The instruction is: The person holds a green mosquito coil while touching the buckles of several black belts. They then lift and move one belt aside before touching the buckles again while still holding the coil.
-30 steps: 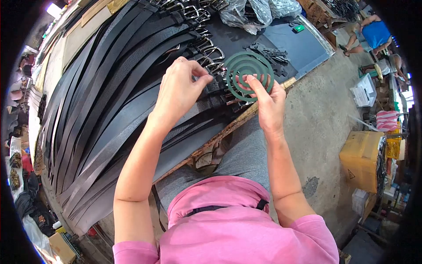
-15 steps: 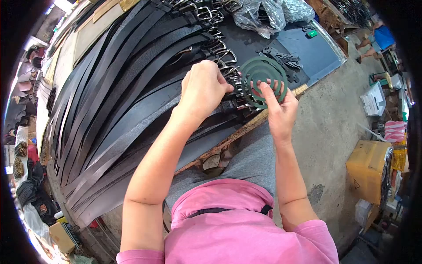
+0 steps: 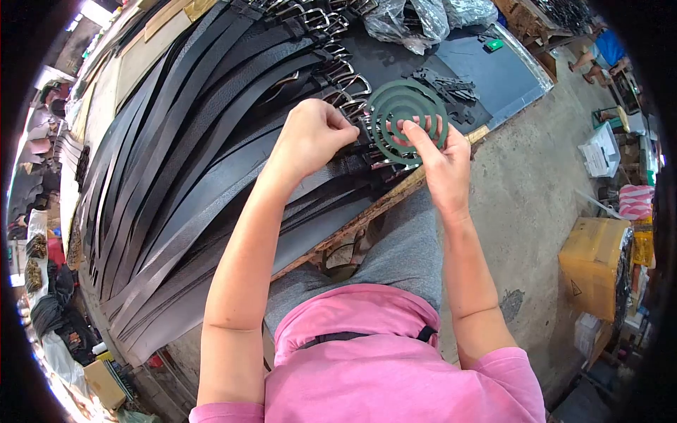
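My right hand (image 3: pixel 446 163) grips a dark green mosquito coil (image 3: pixel 396 97), thumb on the upper face and fingers behind its rings. The coil is tilted above the table's front edge. To its left, my left hand (image 3: pixel 309 139) is closed in a pinch, its fingertips close to the coil's left rim; whatever they hold, if anything, is hidden. Beneath both hands lie many black leather belts (image 3: pixel 190 134), spread in a fan, their silver buckles (image 3: pixel 338 70) bunched toward the coil.
Clear plastic bags (image 3: pixel 416 25), small black pieces (image 3: pixel 451 88) and a green item (image 3: pixel 493 45) lie farther back on the table. A cardboard box (image 3: pixel 594 264) stands on the concrete floor at right. Another person's legs (image 3: pixel 589 70) show at upper right.
Both hands and the coil have shifted slightly left and up in the view. My right hand keeps its hold on the coil, and my left hand stays pinched.
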`<state>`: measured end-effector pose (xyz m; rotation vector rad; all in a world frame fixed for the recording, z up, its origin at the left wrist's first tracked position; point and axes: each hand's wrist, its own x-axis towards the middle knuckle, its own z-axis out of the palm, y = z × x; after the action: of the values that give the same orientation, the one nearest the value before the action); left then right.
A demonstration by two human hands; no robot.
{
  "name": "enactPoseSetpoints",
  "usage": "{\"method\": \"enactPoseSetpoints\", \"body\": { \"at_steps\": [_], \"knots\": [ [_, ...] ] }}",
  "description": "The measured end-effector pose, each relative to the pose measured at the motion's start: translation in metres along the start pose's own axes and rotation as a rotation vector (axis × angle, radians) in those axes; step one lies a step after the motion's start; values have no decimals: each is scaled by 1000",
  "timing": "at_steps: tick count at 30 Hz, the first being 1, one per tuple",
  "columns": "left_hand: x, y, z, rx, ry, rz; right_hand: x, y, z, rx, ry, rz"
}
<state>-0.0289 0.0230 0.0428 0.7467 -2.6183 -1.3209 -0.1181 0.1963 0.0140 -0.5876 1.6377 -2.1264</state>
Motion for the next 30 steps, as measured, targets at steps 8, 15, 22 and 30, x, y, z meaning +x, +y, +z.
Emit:
{"method": "enactPoseSetpoints", "body": {
  "at_steps": [8, 15, 22, 30],
  "knots": [
    [-11, -9, 7, -90, 74, 20, 7, -13, -1, -114, -134, 36],
    [-14, -9, 8, -131, 78, 10, 10, -17, -2, -224, -180, 70],
    [-15, -8, 9, -139, 89, 9, 11, -13, -3, -267, -191, -1],
    [-14, -8, 9, -122, 95, 11, 10, -13, -2, -288, -210, -38]
  ]
}}
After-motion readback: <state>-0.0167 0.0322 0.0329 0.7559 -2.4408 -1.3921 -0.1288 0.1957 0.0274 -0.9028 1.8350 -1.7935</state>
